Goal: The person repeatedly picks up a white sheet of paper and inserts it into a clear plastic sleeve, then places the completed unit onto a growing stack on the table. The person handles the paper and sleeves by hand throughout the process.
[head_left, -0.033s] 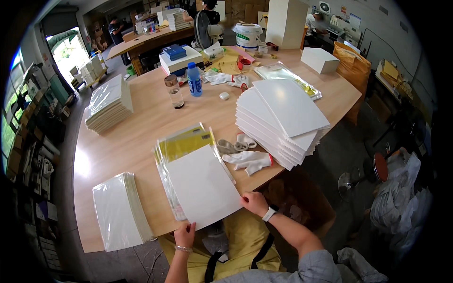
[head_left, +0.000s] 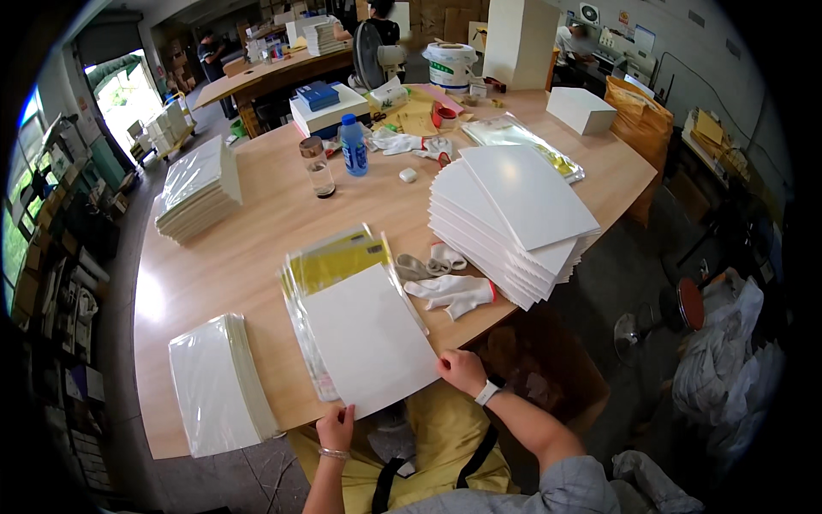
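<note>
Pinching the near left corner of a white sheet (head_left: 368, 343), the left hand (head_left: 335, 426) has its thumb and fingers drawn together at the edge. The right hand (head_left: 462, 372) grips the near right corner, its fingers curled in; how far they reach underneath is hidden. The sheet lies at a slant on clear sleeves (head_left: 334, 261) with yellow-gold upper parts, which show beyond its far edge; whether any of it is inside a sleeve, I cannot tell. Its near edge reaches out past the rim of the table (head_left: 257, 248), above the person's lap. A pale bracelet (head_left: 334, 452) circles the left wrist, and a white-strapped watch (head_left: 490, 390) the right. Just beside the sleeves, on the right, lie gloves (head_left: 449, 293), white and greyish, one with a red cuff. Beyond them stands a tall pile of white boards (head_left: 531, 197), fanned unevenly, the top one turned askew. To the left of the sleeves, near the table's edge, sits a wrapped stack (head_left: 214, 385) with a glossy film top; a second stack (head_left: 197, 184) rests farther back on the same side. Farther in, a tumbler (head_left: 317, 169) stands upright near a blue bottle (head_left: 353, 146), with a small white case (head_left: 408, 175) to their right. A bucket (head_left: 449, 67) stands toward the far side.
</note>
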`<state>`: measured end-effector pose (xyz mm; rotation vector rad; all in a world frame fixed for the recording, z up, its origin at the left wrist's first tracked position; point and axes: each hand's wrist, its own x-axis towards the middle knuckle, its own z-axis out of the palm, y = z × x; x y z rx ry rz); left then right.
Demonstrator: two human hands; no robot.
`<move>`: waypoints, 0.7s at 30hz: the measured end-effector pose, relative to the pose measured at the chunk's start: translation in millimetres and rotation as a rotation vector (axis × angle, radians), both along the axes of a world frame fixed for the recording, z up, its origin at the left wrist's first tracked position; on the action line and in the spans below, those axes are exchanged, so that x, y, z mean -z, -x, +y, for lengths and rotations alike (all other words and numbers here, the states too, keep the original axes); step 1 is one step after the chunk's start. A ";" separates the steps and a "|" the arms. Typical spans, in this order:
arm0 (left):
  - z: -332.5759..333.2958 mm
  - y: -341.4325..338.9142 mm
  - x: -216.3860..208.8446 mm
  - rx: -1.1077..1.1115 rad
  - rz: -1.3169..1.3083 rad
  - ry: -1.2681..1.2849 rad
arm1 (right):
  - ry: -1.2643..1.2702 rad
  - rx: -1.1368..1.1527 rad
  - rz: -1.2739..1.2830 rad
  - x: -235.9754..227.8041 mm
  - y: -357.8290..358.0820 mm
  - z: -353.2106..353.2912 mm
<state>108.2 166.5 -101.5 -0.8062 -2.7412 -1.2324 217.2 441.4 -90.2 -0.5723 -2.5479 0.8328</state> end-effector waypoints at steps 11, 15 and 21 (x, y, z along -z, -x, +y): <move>-12.2 -0.5 -25.0 0.048 -0.580 -0.484 | 0.873 -0.043 0.154 20.0 -12.2 -28.2; -83.1 17.2 -89.2 -0.029 -0.256 -0.357 | 0.939 -0.202 0.188 7.4 23.8 -95.3; -270.5 99.0 -104.3 -0.398 -0.089 -0.390 | 0.812 -0.707 0.047 -29.4 145.9 -251.6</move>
